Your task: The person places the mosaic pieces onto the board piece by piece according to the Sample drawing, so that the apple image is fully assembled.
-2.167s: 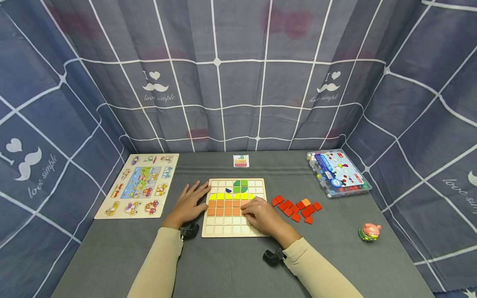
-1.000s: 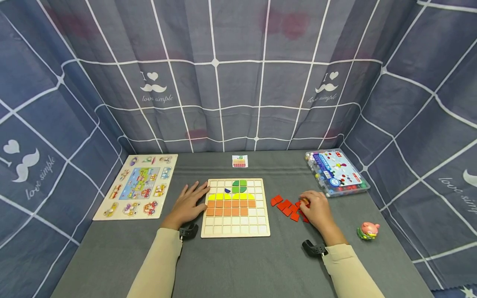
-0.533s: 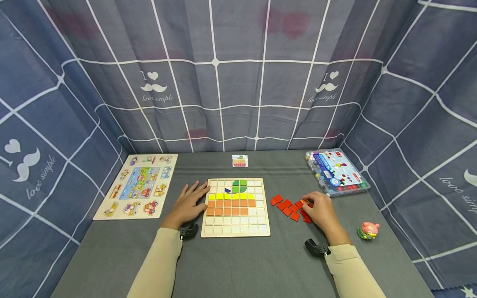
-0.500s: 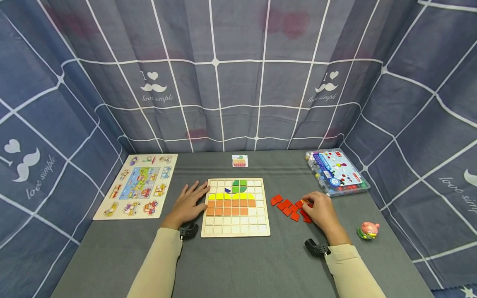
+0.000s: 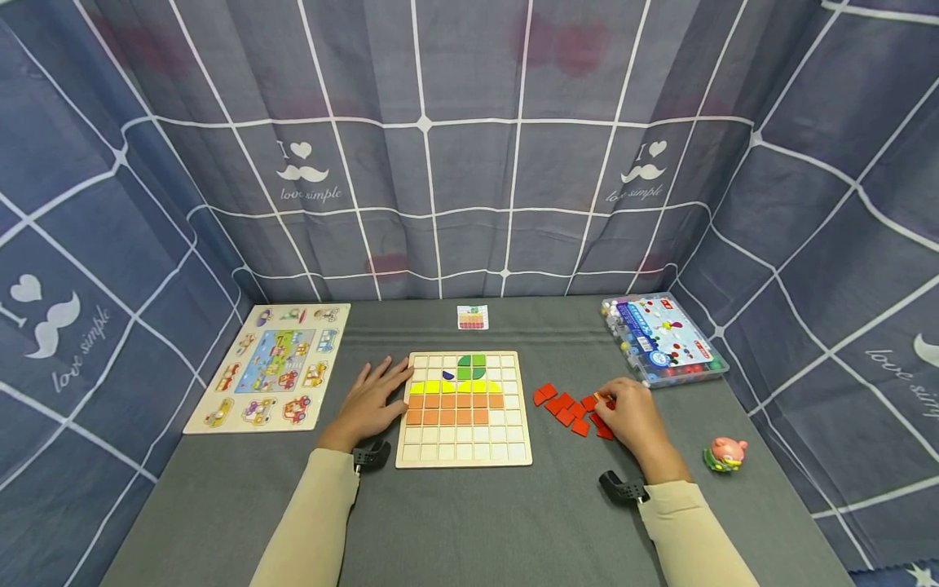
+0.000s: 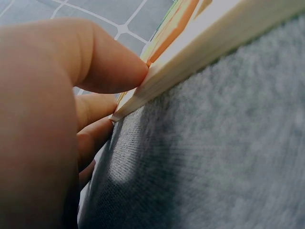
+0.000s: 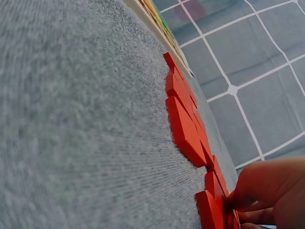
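Note:
A wooden grid board lies mid-table. It holds a yellow row, a longer and a shorter row of orange squares, a green group and a small dark blue piece. My left hand lies with fingers spread at the board's left edge; in the left wrist view its thumb touches the rim. To the right of the board lie loose red square tiles. Over their right end, my right hand pinches an orange tile, mostly covered by the fingers. The right wrist view shows those fingertips right against the red tiles.
A picture card lies behind the board. At left is a vehicle puzzle board; at back right, a clear plastic box of colourful beads. A pink pig figurine stands at far right. Gridded curtains enclose the table.
My right hand has left the board and moved right to the loose tiles, where its fingers close on the orange one. In the last half second it barely moves. The left hand stays put.

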Demonstrator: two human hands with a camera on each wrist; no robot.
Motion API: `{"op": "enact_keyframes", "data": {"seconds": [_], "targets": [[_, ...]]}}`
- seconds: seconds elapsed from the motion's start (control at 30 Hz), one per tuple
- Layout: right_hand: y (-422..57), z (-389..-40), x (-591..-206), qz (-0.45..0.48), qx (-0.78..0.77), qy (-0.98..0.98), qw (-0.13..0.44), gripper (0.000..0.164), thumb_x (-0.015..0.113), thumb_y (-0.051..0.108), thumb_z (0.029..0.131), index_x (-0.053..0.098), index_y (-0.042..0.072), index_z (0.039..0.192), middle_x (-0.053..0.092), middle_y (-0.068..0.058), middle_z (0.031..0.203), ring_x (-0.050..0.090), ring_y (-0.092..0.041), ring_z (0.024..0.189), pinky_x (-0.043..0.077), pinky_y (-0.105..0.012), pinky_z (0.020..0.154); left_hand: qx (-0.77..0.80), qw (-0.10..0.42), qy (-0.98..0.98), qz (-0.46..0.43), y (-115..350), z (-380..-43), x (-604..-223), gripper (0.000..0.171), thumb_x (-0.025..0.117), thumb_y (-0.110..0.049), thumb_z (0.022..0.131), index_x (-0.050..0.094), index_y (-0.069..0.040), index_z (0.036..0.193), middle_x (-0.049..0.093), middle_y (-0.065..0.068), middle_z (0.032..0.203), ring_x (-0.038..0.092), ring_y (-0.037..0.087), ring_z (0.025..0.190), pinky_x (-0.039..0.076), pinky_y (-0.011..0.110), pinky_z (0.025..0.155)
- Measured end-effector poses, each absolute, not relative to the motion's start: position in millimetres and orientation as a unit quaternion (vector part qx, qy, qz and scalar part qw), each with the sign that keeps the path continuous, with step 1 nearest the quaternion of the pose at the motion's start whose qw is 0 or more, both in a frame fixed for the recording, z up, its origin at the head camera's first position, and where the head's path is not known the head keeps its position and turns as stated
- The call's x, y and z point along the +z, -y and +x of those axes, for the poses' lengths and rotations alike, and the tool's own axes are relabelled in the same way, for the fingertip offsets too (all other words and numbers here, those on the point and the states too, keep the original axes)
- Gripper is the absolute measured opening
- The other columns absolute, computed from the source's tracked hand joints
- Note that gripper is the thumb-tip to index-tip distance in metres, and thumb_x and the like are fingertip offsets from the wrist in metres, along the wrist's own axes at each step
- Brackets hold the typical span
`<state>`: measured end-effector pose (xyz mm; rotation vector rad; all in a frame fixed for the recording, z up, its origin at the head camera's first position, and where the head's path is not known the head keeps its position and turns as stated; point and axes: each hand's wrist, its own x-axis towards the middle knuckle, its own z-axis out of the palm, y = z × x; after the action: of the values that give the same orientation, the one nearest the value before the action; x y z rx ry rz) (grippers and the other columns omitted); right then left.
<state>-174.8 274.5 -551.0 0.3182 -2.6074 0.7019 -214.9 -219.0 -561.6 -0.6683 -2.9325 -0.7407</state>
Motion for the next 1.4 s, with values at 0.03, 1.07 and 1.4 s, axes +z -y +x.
{"op": "enact_keyframes", "data": {"seconds": [0.03, 1.07, 1.4], "targets": [[-274.3, -175.2, -550.9, 0.114, 0.251, 0.939, 0.208, 0.012, 0.075, -0.003, 0.076, 0.079, -0.002, 0.087, 0.073, -0.017, 0.093, 0.070, -0.039, 0.086, 0.058, -0.057, 0.077, -0.239, 0.023, 0.946, -0.216, 219.2, -215.0, -561.6, 0.070, 0.064, -0.027, 0.093, 0.049, -0.015, 0.161, 0.035, 0.002, 0.168, 0.021, 0.033, 0.157, 0.001, 0.056, 0.127], [-205.0, -190.3, -540.8, 0.246, 0.309, 0.893, 0.215, 0.017, 0.081, -0.005, 0.076, 0.081, 0.001, 0.091, 0.076, -0.010, 0.100, 0.072, -0.031, 0.094, 0.062, -0.049, 0.082, -0.240, 0.017, 0.947, -0.214, 218.3, -216.0, -561.2, 0.070, 0.061, -0.029, 0.095, 0.047, -0.016, 0.162, 0.033, 0.001, 0.169, 0.020, 0.030, 0.158, 0.000, 0.056, 0.127], [-162.3, -186.7, -541.5, 0.336, 0.308, 0.874, 0.166, 0.016, 0.081, -0.004, 0.082, 0.081, 0.004, 0.096, 0.075, -0.005, 0.103, 0.068, -0.022, 0.095, 0.060, -0.040, 0.080, -0.243, 0.022, 0.945, -0.218, 218.1, -214.4, -560.1, 0.070, 0.064, -0.026, 0.094, 0.048, -0.014, 0.161, 0.034, 0.003, 0.169, 0.020, 0.032, 0.157, 0.001, 0.058, 0.126]]}}
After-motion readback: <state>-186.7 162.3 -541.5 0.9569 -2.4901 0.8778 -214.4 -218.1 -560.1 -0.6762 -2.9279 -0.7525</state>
